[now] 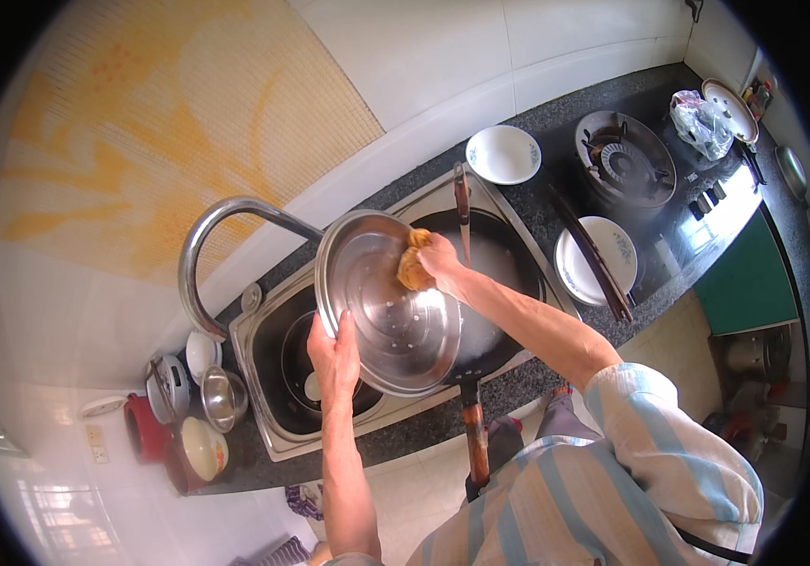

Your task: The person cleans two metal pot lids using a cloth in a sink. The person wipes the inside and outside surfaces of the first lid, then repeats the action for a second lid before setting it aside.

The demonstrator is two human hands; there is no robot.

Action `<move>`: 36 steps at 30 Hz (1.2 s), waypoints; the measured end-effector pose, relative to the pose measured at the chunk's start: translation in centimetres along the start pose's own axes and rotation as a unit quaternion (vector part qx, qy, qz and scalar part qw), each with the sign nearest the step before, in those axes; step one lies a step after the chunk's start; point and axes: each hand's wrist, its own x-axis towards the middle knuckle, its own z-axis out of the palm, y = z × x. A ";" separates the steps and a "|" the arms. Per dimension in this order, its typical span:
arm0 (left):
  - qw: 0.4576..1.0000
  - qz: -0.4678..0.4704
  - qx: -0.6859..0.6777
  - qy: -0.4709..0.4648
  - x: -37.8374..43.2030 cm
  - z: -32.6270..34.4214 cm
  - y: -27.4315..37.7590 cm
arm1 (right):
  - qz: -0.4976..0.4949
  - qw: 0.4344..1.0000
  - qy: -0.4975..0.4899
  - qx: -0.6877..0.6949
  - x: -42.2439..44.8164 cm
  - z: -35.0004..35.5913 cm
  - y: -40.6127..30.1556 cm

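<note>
My left hand (334, 354) grips the near left rim of a shallow, round stainless-steel basin (369, 304), which is tilted above the double sink (263, 442). White droplets or bits lie on its shiny face. My right hand (442, 262) presses a crumpled yellow-brown cloth or scourer (413, 269) against the basin's upper right side. Behind and beneath the basin, a black wok (518, 262) with cloudy whitish liquid sits over the right sink bowl. The wok's wooden handle (474, 431) points toward me. A wooden-handled utensil (461, 198) leans in the wok.
A curved faucet (196, 262) arches at the left. Bowls, including a steel one (223, 398), crowd the left counter. Right of the sink are a white bowl (504, 154), a plate (582, 272) with chopsticks (592, 258) across it, and a gas burner (624, 163).
</note>
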 end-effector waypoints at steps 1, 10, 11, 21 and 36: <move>1.000 -0.004 0.007 -0.001 0.1 0.1 0.1 | -0.038 0.999 -0.018 -0.022 0.1 0.9 -0.1; 0.999 0.012 -0.017 0.038 0.4 0.5 -0.4 | -0.352 0.883 -0.248 -0.189 -11.2 4.4 -1.8; 0.998 0.014 -0.044 0.041 0.2 0.4 -0.8 | -0.376 0.857 -0.266 -0.231 -12.2 3.6 -1.0; 0.993 0.030 -0.085 0.076 -1.3 0.7 -0.6 | -0.345 0.753 -0.108 -0.550 -9.4 -3.7 6.4; 0.992 0.017 -0.122 0.031 -0.9 1.4 -0.1 | -0.302 0.870 -0.087 -0.379 -10.7 -2.6 2.4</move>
